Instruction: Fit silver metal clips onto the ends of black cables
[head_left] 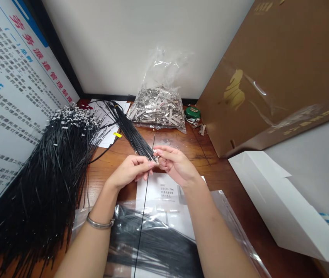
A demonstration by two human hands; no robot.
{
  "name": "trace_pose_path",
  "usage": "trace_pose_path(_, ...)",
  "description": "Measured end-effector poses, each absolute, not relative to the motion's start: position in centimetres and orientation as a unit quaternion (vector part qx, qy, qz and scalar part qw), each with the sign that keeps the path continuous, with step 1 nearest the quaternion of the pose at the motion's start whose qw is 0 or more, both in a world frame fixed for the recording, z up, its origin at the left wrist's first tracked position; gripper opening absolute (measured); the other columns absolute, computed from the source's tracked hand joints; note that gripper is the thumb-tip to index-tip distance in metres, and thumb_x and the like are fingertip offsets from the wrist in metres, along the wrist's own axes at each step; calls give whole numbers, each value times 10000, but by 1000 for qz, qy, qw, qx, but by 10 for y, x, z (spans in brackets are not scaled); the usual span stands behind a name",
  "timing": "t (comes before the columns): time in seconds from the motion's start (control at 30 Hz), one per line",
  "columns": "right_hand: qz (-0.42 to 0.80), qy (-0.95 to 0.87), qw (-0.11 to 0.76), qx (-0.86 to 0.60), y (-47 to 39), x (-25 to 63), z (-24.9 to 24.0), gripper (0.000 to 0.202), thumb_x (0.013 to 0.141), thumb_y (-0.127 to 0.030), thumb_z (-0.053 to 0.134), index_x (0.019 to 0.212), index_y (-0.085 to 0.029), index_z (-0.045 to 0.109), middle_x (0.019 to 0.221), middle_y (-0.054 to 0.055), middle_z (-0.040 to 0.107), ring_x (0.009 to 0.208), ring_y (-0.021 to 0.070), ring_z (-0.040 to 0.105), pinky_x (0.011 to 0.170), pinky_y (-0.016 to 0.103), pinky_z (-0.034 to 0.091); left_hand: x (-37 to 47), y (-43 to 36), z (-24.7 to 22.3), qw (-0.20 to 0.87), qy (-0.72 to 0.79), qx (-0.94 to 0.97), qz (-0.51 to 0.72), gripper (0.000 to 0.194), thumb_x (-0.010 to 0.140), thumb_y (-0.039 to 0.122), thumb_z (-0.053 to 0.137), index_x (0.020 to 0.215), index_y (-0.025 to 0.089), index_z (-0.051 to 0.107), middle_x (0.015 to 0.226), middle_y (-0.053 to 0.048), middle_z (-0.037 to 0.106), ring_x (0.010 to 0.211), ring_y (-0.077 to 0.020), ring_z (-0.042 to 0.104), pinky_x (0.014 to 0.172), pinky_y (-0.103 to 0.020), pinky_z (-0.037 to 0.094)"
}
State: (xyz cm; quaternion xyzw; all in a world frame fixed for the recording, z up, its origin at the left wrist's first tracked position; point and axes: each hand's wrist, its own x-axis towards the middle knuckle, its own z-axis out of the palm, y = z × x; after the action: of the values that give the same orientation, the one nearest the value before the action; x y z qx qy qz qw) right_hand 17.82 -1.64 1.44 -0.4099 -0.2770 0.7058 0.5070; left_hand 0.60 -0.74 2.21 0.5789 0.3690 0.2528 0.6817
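In the middle of the head view, my left hand (132,169) is closed in a pinch on a thin black wire (143,220). The wire runs down toward the front edge of the view, and its tip stands up past my fingers. Close beside it, my right hand (176,164) is closed too, thumb and finger pressed together at the wire. A small pale piece shows at these fingertips, too small to name. Just behind both hands lies a bundle of black wires (131,131) with bare-looking ends near my fingers.
At the left rises a large heap of black wires with white ends (63,154). A clear bag of metal strips (160,106) stands at the back, beside a green tape measure (192,112). Under my forearms lies a plastic bag of black wires (153,247). A brown box (268,77) stands right.
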Motion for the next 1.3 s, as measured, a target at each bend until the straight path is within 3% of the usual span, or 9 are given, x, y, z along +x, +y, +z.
trace_pose_path(0.37,729,-257,449,-448,-16,180,12,285,593,-186,785,867,-153,716,678,-3,654,475,44,423,438,201,292,6,-6,18,650,364,635,204,388,771,464,648,577,131,601,472,18,497,409,-52,339,419,-214,229)
trace_pose_path(0.53,709,-260,506,-417,-16,179,12,194,609,-223,781,783,-192,700,705,-1,673,669,118,610,686,286,490,5,-6,19,649,367,626,229,367,763,464,654,602,141,590,475,35,473,406,-51,335,415,-211,232)
trace_pose_path(0.6,701,-276,524,-397,-17,179,13,179,615,-243,783,765,-202,695,724,6,679,773,154,645,772,333,501,5,-7,19,659,361,629,201,379,761,477,653,595,142,589,488,26,498,397,-48,335,403,-210,226)
trace_pose_path(0.7,698,-292,527,-386,-17,178,13,166,619,-249,785,755,-204,702,722,9,681,771,157,648,792,347,506,5,-8,19,672,356,629,165,403,758,503,653,595,141,587,490,20,512,381,-43,330,387,-206,217)
trace_pose_path(0.9,687,-330,522,-384,-21,175,13,159,627,-252,797,754,-205,715,718,5,702,734,136,652,808,337,510,10,-3,13,648,441,520,339,547,772,679,523,736,139,602,528,19,526,334,-41,333,329,-197,218)
trace_pose_path(1.1,713,-365,468,-372,-24,164,12,186,620,-267,815,768,-198,726,725,9,727,708,126,671,785,319,523,11,1,12,615,479,454,432,363,668,472,732,799,142,655,479,57,487,355,-40,352,348,-185,225)
trace_pose_path(1.3,711,-396,451,-366,-24,156,8,170,637,-260,812,774,-200,732,778,15,740,777,134,692,861,337,522,11,1,15,614,481,410,474,308,603,392,781,723,140,652,616,10,612,399,-29,372,381,-187,254)
